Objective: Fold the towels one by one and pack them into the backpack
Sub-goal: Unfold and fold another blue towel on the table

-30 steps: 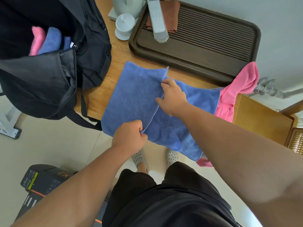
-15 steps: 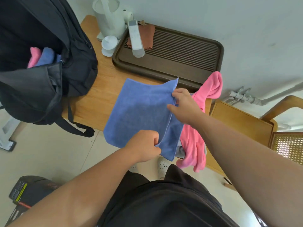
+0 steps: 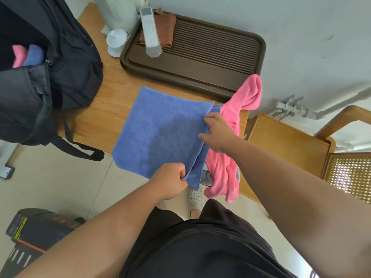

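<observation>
Blue towel (image 3: 160, 133) folded, left hand (image 3: 170, 181) pinching near corner, right hand (image 3: 217, 133) far corner

Domestic room, a home tea corner: light wooden table (image 3: 108, 105) bearing dark brown slatted wooden tea tray (image 3: 208, 77) and white plastic electric kettle (image 3: 118, 11); cane-seated wooden chair (image 3: 349, 177) beside; pale tiled floor (image 3: 60, 183).

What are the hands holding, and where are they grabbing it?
Both hold the blue towel: the left hand pinches its near right corner, the right hand its far right corner.
</observation>
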The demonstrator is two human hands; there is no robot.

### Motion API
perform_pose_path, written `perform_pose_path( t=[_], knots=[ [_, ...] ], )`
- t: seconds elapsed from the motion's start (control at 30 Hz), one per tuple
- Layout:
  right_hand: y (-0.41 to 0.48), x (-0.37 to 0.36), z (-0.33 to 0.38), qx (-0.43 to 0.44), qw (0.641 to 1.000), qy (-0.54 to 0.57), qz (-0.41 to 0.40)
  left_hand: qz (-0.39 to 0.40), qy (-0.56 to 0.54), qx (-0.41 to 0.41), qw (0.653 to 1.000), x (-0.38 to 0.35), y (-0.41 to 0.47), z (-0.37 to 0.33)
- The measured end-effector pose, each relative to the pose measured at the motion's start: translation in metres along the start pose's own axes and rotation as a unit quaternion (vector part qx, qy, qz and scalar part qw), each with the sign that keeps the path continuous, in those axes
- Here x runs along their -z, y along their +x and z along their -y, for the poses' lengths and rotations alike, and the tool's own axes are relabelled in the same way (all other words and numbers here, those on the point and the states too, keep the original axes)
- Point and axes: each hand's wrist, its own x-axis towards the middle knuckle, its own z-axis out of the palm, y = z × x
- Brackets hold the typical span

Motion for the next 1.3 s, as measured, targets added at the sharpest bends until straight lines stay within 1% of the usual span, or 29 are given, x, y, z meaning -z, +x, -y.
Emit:
perform_pose_path(
  t=[0.1, 0.2, 0.3, 0.4, 0.47, 0.53, 0.57, 0.63, 0.77, 0.97, 1.07, 1.17, 1.3],
  knots=[
    [-0.004, 0.009, 0.001, 0.036, 0.998, 0.009, -0.041, 0.005, -0.050, -0.007, 0.999, 0.014, -0.006, -0.008],
    [-0.010, 0.015, -0.003, 0.055, 0.996, 0.007, -0.067, 0.021, -0.049, -0.011, 0.999, 0.021, -0.009, -0.016],
    [-0.014, 0.014, -0.012, 0.026, 0.999, 0.002, -0.042, 0.036, -0.034, -0.014, 0.999, 0.015, -0.008, -0.023],
    [-0.016, 0.007, -0.020, -0.021, 0.999, -0.021, 0.015, 0.043, -0.029, -0.018, 0.998, 0.000, 0.001, -0.024],
    [-0.016, 0.002, -0.023, -0.044, 0.997, -0.036, 0.044, 0.074, -0.034, -0.013, 0.997, -0.007, 0.007, -0.024],
    [-0.015, 0.001, -0.023, -0.062, 0.996, -0.033, 0.052, 0.104, -0.035, -0.005, 0.994, -0.006, 0.011, -0.022],
    [-0.015, 0.001, -0.023, -0.068, 0.996, -0.028, 0.051, 0.108, -0.040, 0.000, 0.993, -0.002, 0.012, -0.020],
    [-0.015, 0.002, -0.021, -0.079, 0.995, -0.016, 0.051, 0.087, -0.047, 0.014, 0.995, 0.013, 0.013, -0.014],
    [-0.009, 0.006, -0.020, -0.099, 0.994, 0.010, 0.034, -0.011, -0.050, 0.071, 0.996, 0.055, 0.014, 0.002],
    [0.013, 0.006, -0.012, -0.159, 0.986, 0.048, 0.010, -0.108, -0.016, 0.068, 0.992, 0.112, 0.038, 0.030],
    [0.026, 0.002, -0.004, -0.200, 0.979, 0.044, -0.014, -0.127, 0.016, 0.056, 0.990, 0.137, 0.069, 0.045],
    [0.033, -0.001, 0.004, -0.242, 0.965, 0.070, -0.068, -0.132, 0.050, 0.019, 0.990, 0.157, 0.099, 0.061],
    [0.042, 0.001, 0.012, -0.292, 0.937, 0.127, -0.141, -0.109, 0.066, 0.006, 0.992, 0.180, 0.139, 0.079]
  ],
)
